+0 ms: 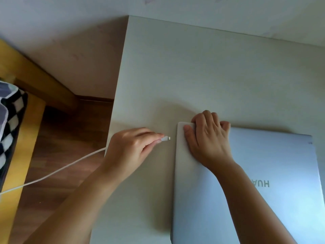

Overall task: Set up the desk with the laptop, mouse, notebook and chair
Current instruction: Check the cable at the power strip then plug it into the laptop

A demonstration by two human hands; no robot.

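A closed silver laptop lies on the pale desk at the lower right, its lid logo upside down to me. My right hand rests on the laptop's far left corner, with the fingers curled over its back edge and the thumb flat on the lid. My left hand pinches the plug of a white charging cable and holds the plug tip a short way from the laptop's left side. The cable trails off to the lower left over the floor. No mouse, notebook or chair is in view.
The desk's left edge runs down the middle of the view, with wooden floor beyond it. A yellow wooden bed frame with black-and-white checked bedding stands at the far left. A pale wall backs the desk.
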